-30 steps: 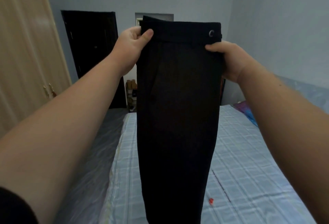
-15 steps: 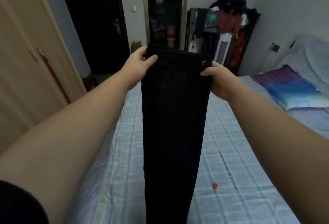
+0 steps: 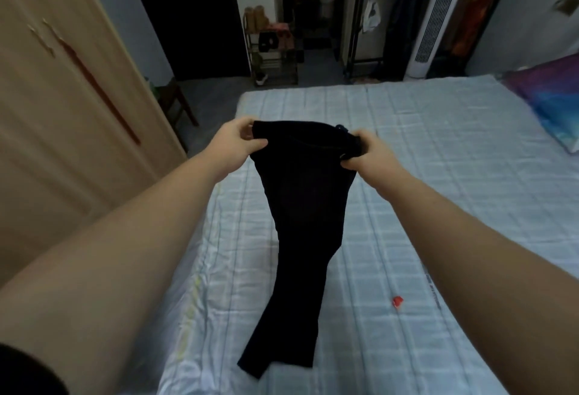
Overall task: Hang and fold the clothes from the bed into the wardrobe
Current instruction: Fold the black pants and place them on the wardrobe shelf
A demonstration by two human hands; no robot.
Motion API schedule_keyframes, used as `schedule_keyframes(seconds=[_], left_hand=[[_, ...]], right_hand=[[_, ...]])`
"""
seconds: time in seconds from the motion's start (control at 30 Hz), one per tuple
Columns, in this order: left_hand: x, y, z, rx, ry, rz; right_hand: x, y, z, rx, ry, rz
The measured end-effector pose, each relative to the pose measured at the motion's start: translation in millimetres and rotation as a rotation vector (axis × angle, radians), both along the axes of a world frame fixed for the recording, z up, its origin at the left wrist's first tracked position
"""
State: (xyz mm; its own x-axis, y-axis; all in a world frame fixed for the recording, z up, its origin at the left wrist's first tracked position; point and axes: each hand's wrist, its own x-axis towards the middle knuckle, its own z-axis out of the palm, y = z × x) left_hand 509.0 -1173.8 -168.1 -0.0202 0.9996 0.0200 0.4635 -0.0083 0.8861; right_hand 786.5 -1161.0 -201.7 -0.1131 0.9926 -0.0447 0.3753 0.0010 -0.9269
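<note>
A pair of black trousers (image 3: 305, 222), folded lengthwise, stretches down the middle of the view over the bed (image 3: 438, 175). My left hand (image 3: 236, 143) grips the left end of the waistband. My right hand (image 3: 365, 153) grips the right end, by the button. The leg ends lie on the pale blue checked sheet near the bed's front. The wardrobe (image 3: 62, 96) stands on the left with its beige doors closed.
A small red scrap (image 3: 397, 302) lies on the sheet to the right of the trousers. A colourful pillow (image 3: 554, 103) sits at the far right. Beyond the bed stand a shoe rack (image 3: 272, 49), a white tower fan (image 3: 434, 18) and a clothes rack.
Both hands have lowered the trousers from head height toward the bed, and the leg ends now rest on the sheet. My view has tilted downward.
</note>
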Motion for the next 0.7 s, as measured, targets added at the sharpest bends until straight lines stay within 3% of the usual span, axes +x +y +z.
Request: schedule_keyframes(seconds=[0.3, 0.57, 0.7], left_hand=[[-26, -114, -147, -0.182, 0.042, 0.056], [-31, -236, -301, -0.409, -0.269, 0.099], [-31, -301, -361, -0.465, -0.255, 0.065]], right_hand=[[-25, -124, -143, -0.001, -0.240, -0.024], [-39, -250, -302, -0.040, -0.453, -0.063], [-34, -315, -356, -0.210, -0.514, 0.026]])
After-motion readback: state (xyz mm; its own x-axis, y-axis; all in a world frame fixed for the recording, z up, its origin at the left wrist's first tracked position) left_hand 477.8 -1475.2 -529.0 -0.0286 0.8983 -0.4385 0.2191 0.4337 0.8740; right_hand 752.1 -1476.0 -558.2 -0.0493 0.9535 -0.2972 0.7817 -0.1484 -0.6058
